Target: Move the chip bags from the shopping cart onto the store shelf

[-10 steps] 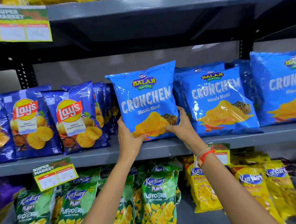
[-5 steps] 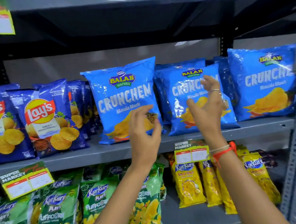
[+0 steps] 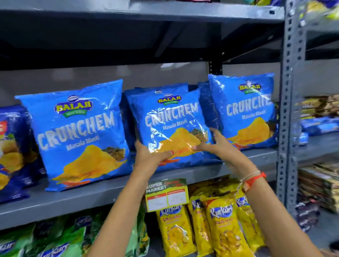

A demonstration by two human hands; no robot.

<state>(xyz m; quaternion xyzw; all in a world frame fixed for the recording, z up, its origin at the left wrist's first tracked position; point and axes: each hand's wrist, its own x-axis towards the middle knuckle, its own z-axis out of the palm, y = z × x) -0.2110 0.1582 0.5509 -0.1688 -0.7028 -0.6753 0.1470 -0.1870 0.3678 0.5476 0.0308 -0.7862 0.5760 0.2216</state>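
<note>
Left hand (image 3: 148,157) and right hand (image 3: 215,143) clasped on lower corners of middle Crunchem bag (image 3: 169,126) — likely squaring it against bags behind. Bag upright at front edge of middle shelf (image 3: 108,189), long axis vertical, printed face outward, top leaning slightly back. Flanked by left Crunchem bag (image 3: 78,134) and right Crunchem bag (image 3: 245,111) — both upright.

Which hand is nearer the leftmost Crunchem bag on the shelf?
Left. The left hand grips the middle Crunchem bag at its lower left, just right of the leftmost Crunchem bag. The right hand holds the middle bag's lower right, farther away.
</note>
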